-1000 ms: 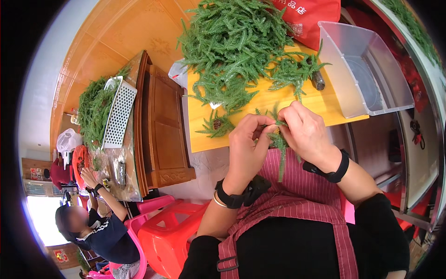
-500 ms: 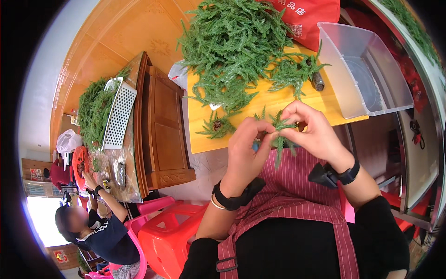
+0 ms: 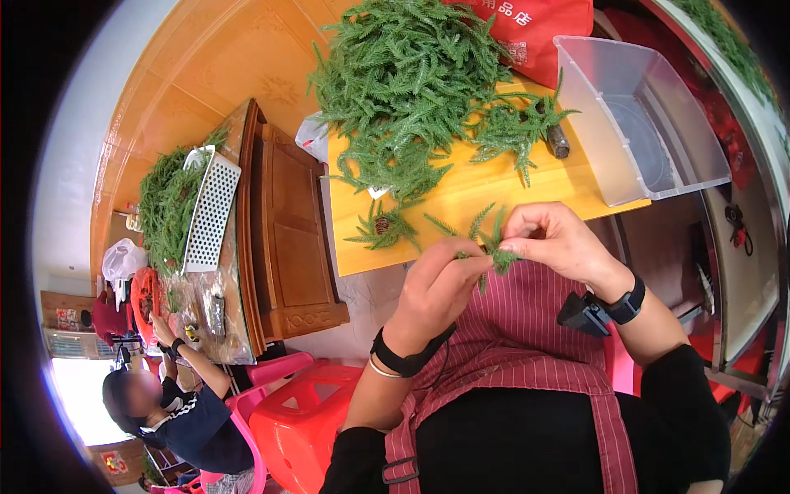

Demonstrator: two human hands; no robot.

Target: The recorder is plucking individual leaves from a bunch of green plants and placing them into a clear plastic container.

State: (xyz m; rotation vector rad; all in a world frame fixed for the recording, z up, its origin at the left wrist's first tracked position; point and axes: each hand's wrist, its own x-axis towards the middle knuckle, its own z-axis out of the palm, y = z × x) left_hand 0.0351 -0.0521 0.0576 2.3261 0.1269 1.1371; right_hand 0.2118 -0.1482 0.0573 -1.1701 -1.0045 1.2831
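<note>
Sprig (image 3: 504, 263) in hands (image 3: 436, 278), basket (image 3: 214, 216) apparently holding greenery (image 3: 167, 210)

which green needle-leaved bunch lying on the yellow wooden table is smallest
The green bunch with the brown cone, front left on the table; the green heap behind and the bunch at right spread wider.

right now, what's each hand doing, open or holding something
Left hand: closed, pinching the green sprig.
Right hand: closed, pinching the same green sprig from the other side.
</note>
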